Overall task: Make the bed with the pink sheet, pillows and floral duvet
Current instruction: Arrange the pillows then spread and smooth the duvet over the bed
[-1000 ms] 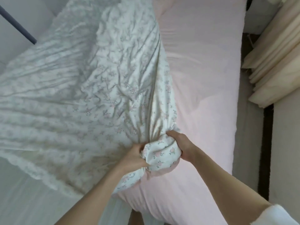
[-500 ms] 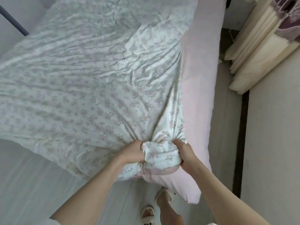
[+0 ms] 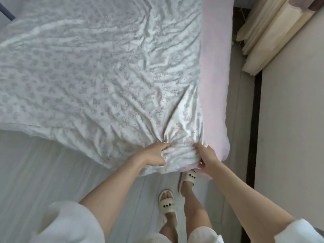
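The white floral duvet lies wrinkled across most of the bed. Its near right corner is bunched at the foot of the mattress. My left hand grips the left side of that bunched corner. My right hand grips its right side, close to the mattress corner. The pink sheet shows as a strip along the bed's right side and around the near right corner. No pillows are in view.
I stand at the foot of the bed in white slippers on a pale floor. A narrow gap runs between the bed and the right wall. Cream curtains hang at the upper right.
Both hands have pulled the duvet corner toward the foot and right of the bed. The duvet has spread over most of the pink sheet. My view has tilted down onto my feet.
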Tool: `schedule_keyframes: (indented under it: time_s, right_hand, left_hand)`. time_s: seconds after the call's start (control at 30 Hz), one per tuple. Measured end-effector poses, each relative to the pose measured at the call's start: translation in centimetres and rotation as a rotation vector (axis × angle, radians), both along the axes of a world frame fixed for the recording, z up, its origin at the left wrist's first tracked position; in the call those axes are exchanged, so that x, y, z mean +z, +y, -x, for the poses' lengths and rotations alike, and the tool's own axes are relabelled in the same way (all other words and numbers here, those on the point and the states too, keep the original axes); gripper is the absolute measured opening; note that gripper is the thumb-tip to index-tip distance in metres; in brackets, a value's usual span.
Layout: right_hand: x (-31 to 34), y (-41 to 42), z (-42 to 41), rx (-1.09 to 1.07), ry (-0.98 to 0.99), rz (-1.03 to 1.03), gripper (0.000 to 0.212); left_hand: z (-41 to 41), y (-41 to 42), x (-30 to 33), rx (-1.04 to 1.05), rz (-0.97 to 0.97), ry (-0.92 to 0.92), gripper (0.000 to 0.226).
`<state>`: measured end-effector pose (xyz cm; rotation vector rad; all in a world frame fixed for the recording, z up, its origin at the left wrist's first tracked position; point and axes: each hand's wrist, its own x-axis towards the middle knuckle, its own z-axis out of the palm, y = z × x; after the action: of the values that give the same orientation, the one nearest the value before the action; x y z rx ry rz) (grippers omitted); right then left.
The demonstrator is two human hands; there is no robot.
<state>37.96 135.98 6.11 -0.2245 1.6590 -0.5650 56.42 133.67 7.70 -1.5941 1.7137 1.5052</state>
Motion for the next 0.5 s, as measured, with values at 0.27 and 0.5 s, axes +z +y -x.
schedule_keyframes:
  time_s: [0.27, 0.5]
  right_hand:
    - [-1.1, 2.9, 1.3, 0.23, 0.204, -0.06, 0.06]
    - [1.2, 0.7, 4.6, 0.168, 0.145, -0.031, 0.054]
  left_hand:
    - [1.5, 2.4, -3.5, -0.073, 0.056, -0.177, 0.078]
    - [4.2, 0.4, -2.3, 0.062, 0.108, -0.152, 0.075]
